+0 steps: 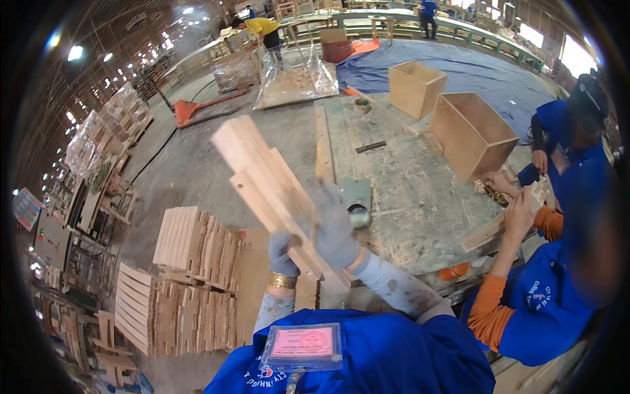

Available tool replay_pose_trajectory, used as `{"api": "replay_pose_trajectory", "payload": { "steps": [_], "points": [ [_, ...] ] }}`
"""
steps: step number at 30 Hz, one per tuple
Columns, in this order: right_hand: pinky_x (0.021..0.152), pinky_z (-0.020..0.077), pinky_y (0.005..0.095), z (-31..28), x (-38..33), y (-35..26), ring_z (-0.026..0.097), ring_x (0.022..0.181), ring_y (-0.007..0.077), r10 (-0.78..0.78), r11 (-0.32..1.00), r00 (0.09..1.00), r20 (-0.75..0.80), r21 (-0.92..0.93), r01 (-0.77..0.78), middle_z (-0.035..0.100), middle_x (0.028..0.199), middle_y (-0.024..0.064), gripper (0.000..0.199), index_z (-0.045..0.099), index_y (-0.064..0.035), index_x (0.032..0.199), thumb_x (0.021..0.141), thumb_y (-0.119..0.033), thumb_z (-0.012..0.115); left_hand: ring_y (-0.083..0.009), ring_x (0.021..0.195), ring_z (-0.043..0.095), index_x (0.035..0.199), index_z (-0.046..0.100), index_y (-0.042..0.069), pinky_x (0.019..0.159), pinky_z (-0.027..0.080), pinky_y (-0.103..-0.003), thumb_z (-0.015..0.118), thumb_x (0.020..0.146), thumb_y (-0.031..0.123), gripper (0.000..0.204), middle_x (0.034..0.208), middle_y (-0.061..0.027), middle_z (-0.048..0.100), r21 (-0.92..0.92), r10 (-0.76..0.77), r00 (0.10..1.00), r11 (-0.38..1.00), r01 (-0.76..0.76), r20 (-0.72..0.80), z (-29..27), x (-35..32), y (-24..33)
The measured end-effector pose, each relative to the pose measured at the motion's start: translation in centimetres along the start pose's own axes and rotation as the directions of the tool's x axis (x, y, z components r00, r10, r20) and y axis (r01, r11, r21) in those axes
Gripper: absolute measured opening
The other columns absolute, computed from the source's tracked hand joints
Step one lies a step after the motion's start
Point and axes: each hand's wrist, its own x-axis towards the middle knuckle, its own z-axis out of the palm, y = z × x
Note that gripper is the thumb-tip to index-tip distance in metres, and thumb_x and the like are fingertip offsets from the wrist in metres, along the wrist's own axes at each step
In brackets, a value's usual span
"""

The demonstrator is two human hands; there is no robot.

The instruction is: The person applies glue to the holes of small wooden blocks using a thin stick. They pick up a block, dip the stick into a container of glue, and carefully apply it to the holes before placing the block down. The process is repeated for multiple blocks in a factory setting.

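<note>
A bundle of pale wooden boards (272,187) of uneven lengths tilts up and to the left in front of my chest. My left hand (282,254), in a grey glove with a gold-coloured band at the wrist, is closed round the bundle's lower left side. Against its right side is my right hand (336,230), gloved too and smeared by motion; its fingers press on the boards. Small round holes show in the wood. Just right of that hand, a grey-green metal fixture (356,203) sits on the worn worktable (413,217).
Stacked wooden pieces (177,295) stand at lower left. Two plywood boxes (472,134) and a dark flat bar (371,147) are on the table's far side. A co-worker in blue (545,289) handles wood at right. An orange pallet jack (197,111) stands beyond.
</note>
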Motion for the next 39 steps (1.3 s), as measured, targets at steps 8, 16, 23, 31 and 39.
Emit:
{"api": "replay_pose_trajectory", "payload": {
  "steps": [8, 16, 23, 31, 39],
  "points": [
    [0.056, 0.0439, 0.0327, -5.6, -3.1, 11.8, 0.06, 0.062, 0.0165, 0.709, 0.703, 0.705, 0.029, 0.043, -0.709, 0.062, 0.066, 0.0108, 0.038, 0.061, 0.0027, 0.072, 0.088, -0.03, 0.052, -0.0286, 0.092, 0.057, 0.115, 0.042, -0.003, 0.081, 0.049, -0.039, 0.043, 0.083, 0.041, 0.055, 0.096, -0.0193, 0.056, -0.193, -0.304, 0.874, 0.95, 0.247, -0.378, -1.6, -0.3, 0.1],
    [0.059, 0.0441, 0.0413, -0.6, -7.1, 18.4, 0.058, 0.066, 0.0358, 0.68, 0.68, 0.721, 0.135, -0.483, -0.552, 0.058, 0.068, 0.0213, 0.047, 0.061, 0.0015, 0.071, 0.083, -0.043, 0.051, -0.0342, 0.096, 0.055, 0.126, 0.033, 0.001, 0.082, 0.048, -0.044, 0.046, 0.078, 0.05, 0.07, 0.108, -0.0207, 0.049, -0.326, -0.386, 0.79, 0.912, 0.249, -0.477, -0.6, 1.0, 2.7],
    [0.065, 0.0446, 0.0436, 0.9, -8.2, 19.0, 0.058, 0.071, 0.0378, 0.714, 0.67, 0.681, 0.163, -0.444, -0.596, 0.06, 0.074, 0.0217, 0.045, 0.063, 0.0008, 0.076, 0.084, -0.042, 0.05, -0.0343, 0.101, 0.051, 0.131, 0.029, 0.005, 0.083, 0.046, -0.046, 0.047, 0.079, 0.046, 0.069, 0.117, -0.0176, 0.045, -0.35, -0.376, 0.83, 0.906, 0.236, -0.412, -1.8, 0.7, 2.9],
    [0.055, 0.0431, 0.0366, -1.4, -10.8, 18.6, 0.057, 0.063, 0.0271, 0.766, 0.643, 0.627, 0.145, -0.172, -0.746, 0.061, 0.07, 0.0147, 0.04, 0.063, 0.0004, 0.075, 0.085, -0.037, 0.052, -0.035, 0.107, 0.047, 0.125, 0.038, 0.008, 0.091, 0.041, -0.05, 0.048, 0.08, 0.047, 0.061, 0.117, -0.016, 0.047, -0.425, -0.429, 0.761, 0.877, 0.222, -0.487, -2.3, 1.2, 0.9],
    [0.058, 0.0488, 0.0292, -1.7, -14.1, 18.5, 0.057, 0.066, 0.0164, 0.952, -0.081, 0.208, 0.226, 0.838, -0.539, 0.06, 0.085, 0.0077, 0.025, 0.057, -0.002, 0.101, 0.085, -0.02, 0.057, -0.0398, 0.109, 0.046, 0.13, 0.031, 0.009, 0.089, 0.042, -0.05, 0.048, 0.077, 0.054, 0.072, 0.123, -0.0183, 0.043, -0.496, -0.515, 0.742, 0.821, 0.283, -0.429, -1.6, 1.9, -0.2]
  ]
}}
